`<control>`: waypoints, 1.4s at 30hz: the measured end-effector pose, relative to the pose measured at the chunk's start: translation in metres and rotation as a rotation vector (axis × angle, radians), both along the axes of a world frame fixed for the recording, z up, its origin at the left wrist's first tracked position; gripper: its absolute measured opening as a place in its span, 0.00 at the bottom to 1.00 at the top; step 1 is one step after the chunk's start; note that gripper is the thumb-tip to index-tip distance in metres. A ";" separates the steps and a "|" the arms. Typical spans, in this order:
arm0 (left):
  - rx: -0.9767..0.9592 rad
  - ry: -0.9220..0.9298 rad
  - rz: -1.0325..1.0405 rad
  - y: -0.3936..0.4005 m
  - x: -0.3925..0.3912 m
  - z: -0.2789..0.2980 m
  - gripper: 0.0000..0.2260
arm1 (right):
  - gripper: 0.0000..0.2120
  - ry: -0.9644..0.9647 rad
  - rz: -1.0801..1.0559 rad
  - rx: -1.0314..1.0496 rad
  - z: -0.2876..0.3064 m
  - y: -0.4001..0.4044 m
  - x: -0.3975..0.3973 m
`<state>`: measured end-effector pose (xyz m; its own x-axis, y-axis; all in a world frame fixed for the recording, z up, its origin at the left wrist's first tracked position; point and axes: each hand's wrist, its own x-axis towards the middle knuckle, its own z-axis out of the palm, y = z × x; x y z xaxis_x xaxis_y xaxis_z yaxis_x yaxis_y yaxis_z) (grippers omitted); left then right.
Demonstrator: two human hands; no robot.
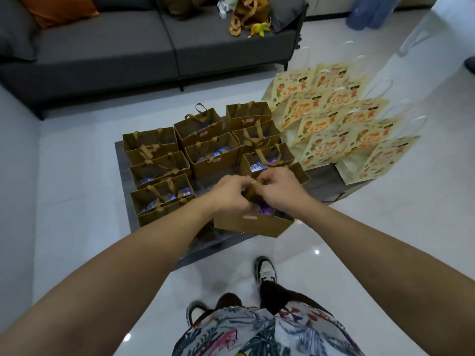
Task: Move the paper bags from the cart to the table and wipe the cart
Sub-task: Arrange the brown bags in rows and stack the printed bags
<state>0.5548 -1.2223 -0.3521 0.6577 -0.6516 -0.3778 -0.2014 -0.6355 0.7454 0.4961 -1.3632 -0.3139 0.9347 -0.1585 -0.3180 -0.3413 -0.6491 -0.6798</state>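
Observation:
Several brown paper bags (210, 152) with ribbon handles stand in rows on a low dark table (120, 160). One more brown bag (257, 224) sits at the table's near edge, partly over it. My left hand (228, 194) and my right hand (280, 188) meet above this bag, both closed on its brown ribbon handles (253, 188). Purple contents show inside it. Several cream printed paper bags (334, 119) with white handles stand packed at the table's right end. No cart is in view.
A grey sofa (108, 50) with an orange cushion (59, 9) and a brown bag runs along the back. Glossy white floor (77, 176) surrounds the table. A large white bag (416, 47) stands at the far right. My feet are just before the table.

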 end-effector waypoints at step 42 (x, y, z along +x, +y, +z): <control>0.224 0.061 1.083 -0.076 0.016 -0.001 0.10 | 0.07 0.349 0.632 -0.575 -0.231 -0.215 0.118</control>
<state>0.5704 -1.2987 -0.3533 0.8149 0.3443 -0.4662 0.5755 -0.5755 0.5810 0.6144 -1.5777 -0.5450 0.7673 0.1281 -0.6284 0.0668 -0.9905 -0.1203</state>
